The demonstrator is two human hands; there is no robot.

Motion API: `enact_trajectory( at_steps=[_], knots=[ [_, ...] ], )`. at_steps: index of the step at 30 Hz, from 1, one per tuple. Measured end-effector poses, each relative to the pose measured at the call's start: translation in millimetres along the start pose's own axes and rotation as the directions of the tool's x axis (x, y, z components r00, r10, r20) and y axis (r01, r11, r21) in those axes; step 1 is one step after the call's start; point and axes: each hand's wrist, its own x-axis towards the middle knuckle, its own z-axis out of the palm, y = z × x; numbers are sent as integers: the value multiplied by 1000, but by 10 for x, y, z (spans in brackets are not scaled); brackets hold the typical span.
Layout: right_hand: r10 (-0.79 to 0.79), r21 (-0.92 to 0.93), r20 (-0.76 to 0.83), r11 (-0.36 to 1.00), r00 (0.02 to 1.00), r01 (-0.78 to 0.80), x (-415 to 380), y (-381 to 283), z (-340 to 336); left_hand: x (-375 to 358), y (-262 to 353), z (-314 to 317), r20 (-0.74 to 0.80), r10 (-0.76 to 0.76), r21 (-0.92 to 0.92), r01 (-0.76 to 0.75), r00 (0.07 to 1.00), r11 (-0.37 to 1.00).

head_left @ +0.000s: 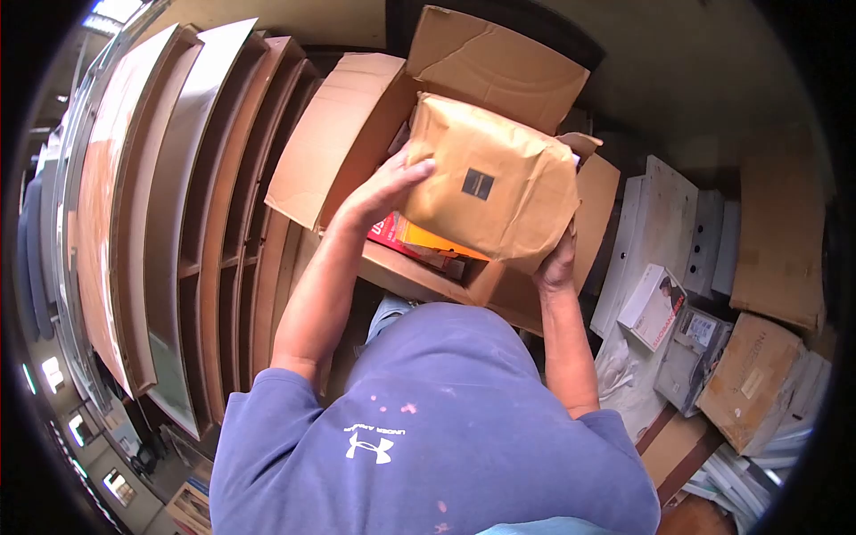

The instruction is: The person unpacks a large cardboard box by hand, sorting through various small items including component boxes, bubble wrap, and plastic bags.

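An open cardboard box [339,134], its flaps spread, holds a red package [386,231] with white lettering beginning "US" and an orange package [437,242] beside it. Over the opening, a brown paper parcel [526,160] bears a dark square label [478,184], its print too small to read. The left hand [401,181] clamps the parcel's left edge, a digit pressed on its face; the right hand [557,263] grips the lower right corner, its finger spacing partly hidden. The blue shirt [428,401] reads "UNDER ARM…", the rest unclear, above a white logo.
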Motion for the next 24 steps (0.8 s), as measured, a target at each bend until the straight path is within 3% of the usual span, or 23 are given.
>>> enact_trajectory(
  at_steps=[1,2,3,5,7,9,10,11,12,13,15,16,17,18,19,20,22,23,24],
  knots=[
    [-7,3,-16,1000,1000,7,-52,-8,-22,-37,-41,-45,33,-10,-128,15,999,992],
    [82,76,-30,994,996,-80,-116,-23,-15,-108,73,61,-67,-37,-205,22,997,978],
    [171,152,-40,975,984,-163,-180,-27,-2,-82,-58,-155,64,33,-309,-11,997,951],
    [199,271,-17,944,980,-187,-268,-17,41,-237,-287,-319,-162,-257,-430,166,953,887],
    [220,381,10,901,975,-208,-323,49,75,-285,-333,-246,-125,-272,-421,197,954,885],
    [253,-34,164,967,954,-251,-361,174,72,-119,-385,-73,-92,-284,-422,221,954,879],
    [197,-443,274,894,941,-58,-319,173,43,-370,-441,-12,-79,-286,-421,228,955,878],
    [193,-743,393,643,899,186,-208,150,26,-396,-392,-193,-68,-283,-420,230,957,878],
    [278,-857,503,286,818,429,-23,-60,181,-549,-427,-161,-58,-277,-416,229,959,880],
    [272,-860,494,290,826,419,84,-271,352,-483,-416,-184,-50,-278,-413,233,959,880],
    [272,-767,369,629,889,126,251,-583,616,-552,-467,-89,-44,-271,-409,230,962,883],
    [51,-691,441,656,896,303,216,-631,594,-679,-481,-94,-45,-270,-409,229,962,884],
    [57,-702,470,629,881,333,275,-771,603,-627,-555,111,-47,-270,-412,228,962,882],
    [6,-654,414,697,910,292,287,-856,586,-637,-596,207,-50,-270,-419,226,961,879],
    [-178,-694,327,621,928,364,323,-848,507,-727,-605,202,-52,-268,-431,221,962,875],
    [-210,-724,252,607,945,328,351,-915,433,-760,-560,58,-54,-264,-446,214,963,869],
    [-114,-621,55,774,992,124,458,-866,257,-554,-587,116,-61,-249,-480,190,967,857],
    [-109,-624,67,771,992,127,475,-790,232,-593,-568,25,-69,-236,-494,173,969,852],
    [7,-438,71,899,997,24,488,-698,219,-535,-569,-5,-77,-224,-505,156,971,849]
  ],
)
